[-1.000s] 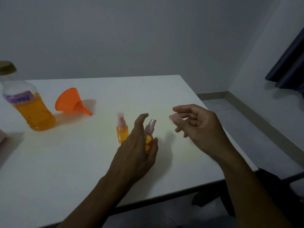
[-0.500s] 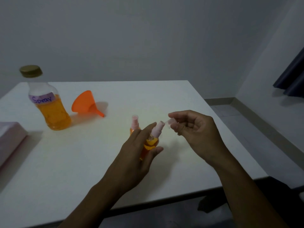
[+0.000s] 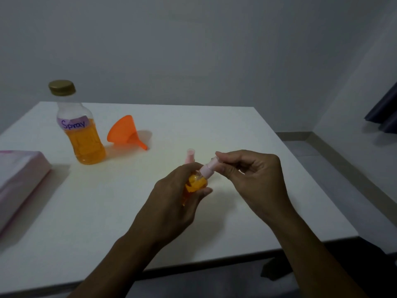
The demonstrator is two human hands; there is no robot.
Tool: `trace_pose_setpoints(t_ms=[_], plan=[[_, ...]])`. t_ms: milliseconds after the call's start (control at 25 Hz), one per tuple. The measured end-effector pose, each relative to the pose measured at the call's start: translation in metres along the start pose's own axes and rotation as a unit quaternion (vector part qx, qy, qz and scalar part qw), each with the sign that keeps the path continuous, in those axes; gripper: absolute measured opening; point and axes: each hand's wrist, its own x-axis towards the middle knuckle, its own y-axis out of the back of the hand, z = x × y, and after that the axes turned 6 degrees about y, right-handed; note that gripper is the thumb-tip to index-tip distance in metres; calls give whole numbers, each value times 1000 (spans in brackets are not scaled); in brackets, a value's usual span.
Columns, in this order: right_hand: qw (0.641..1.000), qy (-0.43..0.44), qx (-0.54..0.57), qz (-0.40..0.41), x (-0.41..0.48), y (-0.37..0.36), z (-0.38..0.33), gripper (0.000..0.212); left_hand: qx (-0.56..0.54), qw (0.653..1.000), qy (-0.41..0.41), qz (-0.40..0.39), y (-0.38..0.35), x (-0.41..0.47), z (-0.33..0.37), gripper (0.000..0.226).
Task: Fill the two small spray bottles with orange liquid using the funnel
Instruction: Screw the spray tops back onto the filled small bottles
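Over the near half of the white table (image 3: pixel 236 222), the left hand (image 3: pixel 171 203) grasps a small clear spray bottle (image 3: pixel 196 184) of orange liquid, tilted rightward, and the right hand (image 3: pixel 253 179) pinches its pink pump top (image 3: pixel 209 167). Just behind stands a second small spray bottle (image 3: pixel 190 154), mostly hidden. Farther left an orange plastic funnel (image 3: pixel 122 131) lies on its side beside an upright large clear bottle (image 3: pixel 82 134) of orange liquid, gold-capped
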Motion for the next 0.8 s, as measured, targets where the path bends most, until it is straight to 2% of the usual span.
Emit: trace_pose_setpoints(t_ms=[160, 320, 480, 640, 800], plan=[[999, 47, -21, -18, -1, -10, -9, 24, 15, 1000, 0, -5, 11, -2, -6, 45], [999, -9, 11, -47, 7, -18, -3, 27, 14, 999, 35, 21, 37, 4, -19, 43], [996, -25, -83, -1, 12, -37, 8, 19, 18, 984, 141, 105, 74, 7, -48, 47], [987, -63, -150, -9, 15, -56, 14, 34, 48, 957, 228, 173, 104, 9, -84, 41], [980, -67, -184, -29, 18, -68, 21, 38, 46, 932, 281, 222, 124, 8, -108, 39]])
